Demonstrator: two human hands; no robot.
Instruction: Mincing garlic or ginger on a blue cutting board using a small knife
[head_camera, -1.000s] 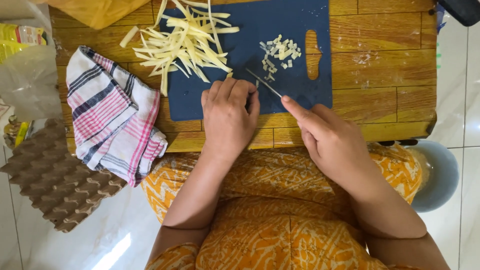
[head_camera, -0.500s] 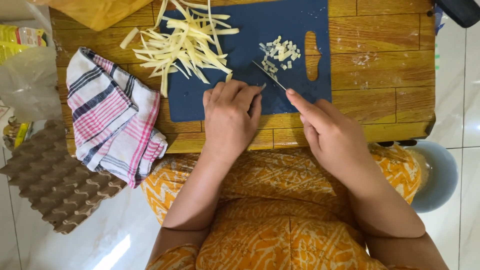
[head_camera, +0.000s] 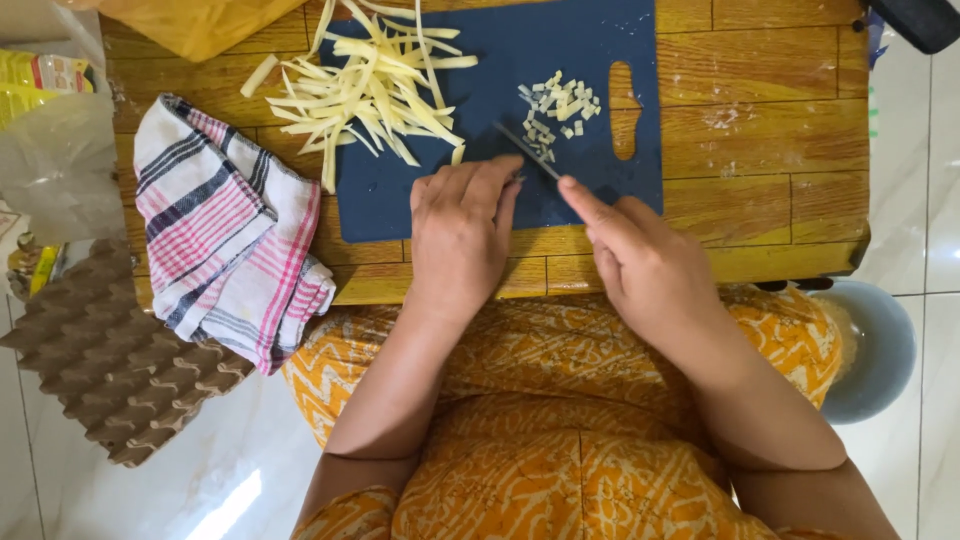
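Note:
A dark blue cutting board (head_camera: 590, 45) lies on a low wooden table (head_camera: 760, 120). Pale yellow strips (head_camera: 375, 90) are heaped on the board's left part, and a small pile of diced pieces (head_camera: 558, 105) lies near its oval handle hole. My right hand (head_camera: 640, 265) grips a knife (head_camera: 527, 150) whose blade points up-left toward the diced pile. My left hand (head_camera: 462, 235) rests palm down on the board's near edge, fingers curled over something I cannot see, fingertips right beside the blade.
A pink, white and grey striped cloth (head_camera: 225, 230) hangs over the table's left edge. A brown egg carton (head_camera: 105, 370) lies on the floor at left, a clear plastic bag (head_camera: 55, 160) above it. A grey bowl (head_camera: 875, 345) sits on the floor at right.
The knife blade has shifted a little up and left along the board, beside my left fingertips. Both hands otherwise stay in place.

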